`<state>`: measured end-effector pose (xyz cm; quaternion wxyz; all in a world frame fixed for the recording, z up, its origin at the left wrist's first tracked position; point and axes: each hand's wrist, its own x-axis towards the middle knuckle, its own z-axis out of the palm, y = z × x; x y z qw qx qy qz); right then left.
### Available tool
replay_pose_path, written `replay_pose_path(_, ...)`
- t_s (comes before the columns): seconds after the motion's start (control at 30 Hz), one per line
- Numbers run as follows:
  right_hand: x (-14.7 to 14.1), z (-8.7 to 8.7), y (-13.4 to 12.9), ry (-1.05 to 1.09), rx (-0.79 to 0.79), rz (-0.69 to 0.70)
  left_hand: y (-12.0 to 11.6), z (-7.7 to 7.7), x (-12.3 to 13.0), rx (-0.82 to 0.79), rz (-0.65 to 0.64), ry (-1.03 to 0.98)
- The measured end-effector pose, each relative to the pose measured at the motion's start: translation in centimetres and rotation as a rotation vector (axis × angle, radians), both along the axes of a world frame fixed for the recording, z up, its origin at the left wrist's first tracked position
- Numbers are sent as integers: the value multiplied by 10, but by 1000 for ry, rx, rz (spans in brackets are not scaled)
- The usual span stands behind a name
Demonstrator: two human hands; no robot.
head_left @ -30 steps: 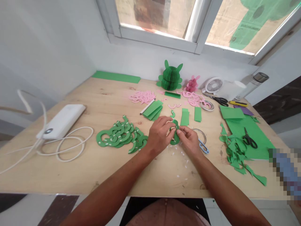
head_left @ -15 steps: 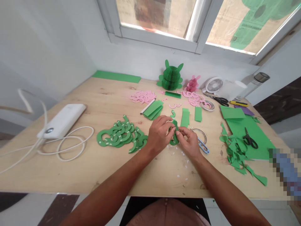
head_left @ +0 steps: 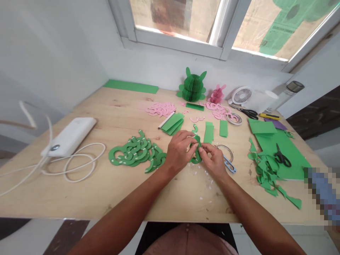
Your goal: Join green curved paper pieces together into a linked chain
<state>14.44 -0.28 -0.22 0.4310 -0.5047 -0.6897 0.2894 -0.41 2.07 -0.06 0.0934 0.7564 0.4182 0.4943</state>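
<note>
My left hand (head_left: 181, 148) and my right hand (head_left: 213, 158) meet at the middle of the table, fingertips closed on a curved green paper cutout (head_left: 197, 156). Its shape is partly hidden by my fingers. Just beyond lies a small curved green paper piece (head_left: 195, 128) with a white strip. Left of my left hand is a heap of green paper cutouts (head_left: 136, 152) bearing small white strips. Beside my right hand are a tape roll (head_left: 228, 151) and a light-blue cutter (head_left: 230, 165). White scraps (head_left: 208, 182) lie scattered nearby.
A power bank (head_left: 71, 136) with a coiled white cable lies left. Green paper scraps (head_left: 267, 171), black scissors (head_left: 282, 156) and green sheets (head_left: 288, 150) are at right. Behind stand green (head_left: 193, 88) and pink (head_left: 217, 95) honeycomb paper figures, pink cutouts (head_left: 160, 109) and a small fan (head_left: 241, 95).
Almost nothing differs. Both hands stay on the green cutout in the same place, and the view has shifted very slightly.
</note>
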Motion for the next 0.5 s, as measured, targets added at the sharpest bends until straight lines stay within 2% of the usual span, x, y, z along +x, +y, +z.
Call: replay_pose_path(0.5, -1, 1, -1, -33, 51, 3, 1, 3, -1, -71, -7, -42)
